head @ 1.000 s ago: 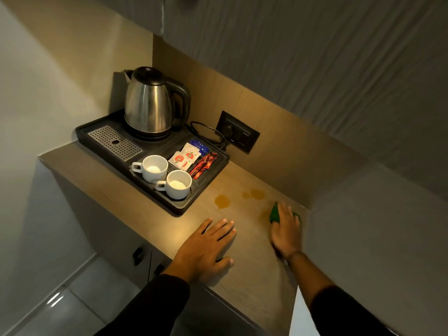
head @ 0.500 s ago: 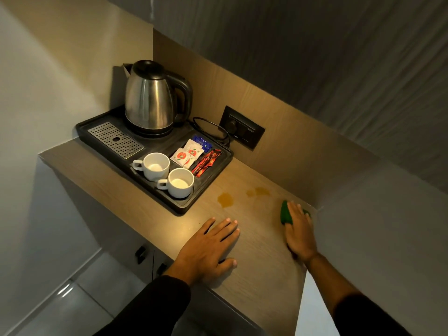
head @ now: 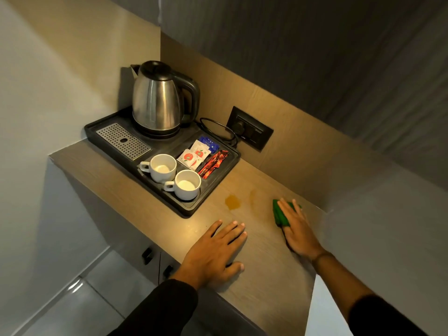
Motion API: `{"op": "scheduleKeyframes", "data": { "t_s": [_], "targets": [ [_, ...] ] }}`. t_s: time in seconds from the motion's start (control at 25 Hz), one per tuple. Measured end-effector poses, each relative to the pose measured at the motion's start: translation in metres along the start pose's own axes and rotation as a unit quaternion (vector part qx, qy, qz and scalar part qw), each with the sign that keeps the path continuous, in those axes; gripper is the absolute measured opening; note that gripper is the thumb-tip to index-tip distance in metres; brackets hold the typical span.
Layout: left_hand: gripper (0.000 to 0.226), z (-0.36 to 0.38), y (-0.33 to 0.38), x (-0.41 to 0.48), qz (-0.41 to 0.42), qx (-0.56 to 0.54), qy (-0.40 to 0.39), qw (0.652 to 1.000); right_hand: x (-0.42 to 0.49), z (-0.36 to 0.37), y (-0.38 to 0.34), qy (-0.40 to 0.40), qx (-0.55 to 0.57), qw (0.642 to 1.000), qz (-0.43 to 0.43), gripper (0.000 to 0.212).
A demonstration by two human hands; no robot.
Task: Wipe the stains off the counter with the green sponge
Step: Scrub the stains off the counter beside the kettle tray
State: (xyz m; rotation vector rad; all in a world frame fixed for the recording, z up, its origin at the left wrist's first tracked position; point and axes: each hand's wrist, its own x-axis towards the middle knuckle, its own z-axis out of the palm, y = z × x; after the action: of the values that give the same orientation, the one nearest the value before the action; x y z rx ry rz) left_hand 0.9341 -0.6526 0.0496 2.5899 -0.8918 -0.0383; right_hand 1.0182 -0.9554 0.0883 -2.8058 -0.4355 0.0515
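Observation:
My right hand (head: 297, 230) presses flat on the green sponge (head: 280, 215), which lies on the wooden counter (head: 271, 282) near the right wall. Only the sponge's left part and far edge show past my fingers. An amber stain (head: 232, 202) sits on the counter left of the sponge, close to the tray corner. A fainter smear (head: 253, 197) lies between that stain and the sponge. My left hand (head: 215, 251) rests flat, fingers spread, on the counter near its front edge, holding nothing.
A black tray (head: 186, 209) at the counter's left carries a steel kettle (head: 157, 98), two white cups (head: 162, 167), sachets (head: 195, 155) and a drip grate (head: 123, 140). A wall socket (head: 249, 128) with a plugged cord sits on the backsplash. Walls close in left and right.
My right hand has slid the sponge along the counter by the right wall. The small stain pair right of the amber spot has faded to a faint smear. My left hand stayed put.

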Motion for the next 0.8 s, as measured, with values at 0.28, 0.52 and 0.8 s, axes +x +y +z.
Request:
{"op": "scheduleKeyframes", "data": {
  "t_s": [0.28,0.52,0.8],
  "targets": [
    [0.076,-0.002,-0.001,0.001,0.002,0.022,-0.007,1.0,0.096,0.024,-0.102,-0.132,0.011,0.982,-0.131,0.085],
    [0.076,-0.002,-0.001,0.0,0.003,0.004,-0.006,1.0,0.07,-0.022,-0.032,-0.158,-0.021,0.974,-0.159,0.095],
    [0.076,-0.002,0.001,-0.001,-0.003,0.003,-0.004,1.0,0.099,0.0,-0.101,-0.178,0.031,0.968,-0.172,0.088]
  ]
}}
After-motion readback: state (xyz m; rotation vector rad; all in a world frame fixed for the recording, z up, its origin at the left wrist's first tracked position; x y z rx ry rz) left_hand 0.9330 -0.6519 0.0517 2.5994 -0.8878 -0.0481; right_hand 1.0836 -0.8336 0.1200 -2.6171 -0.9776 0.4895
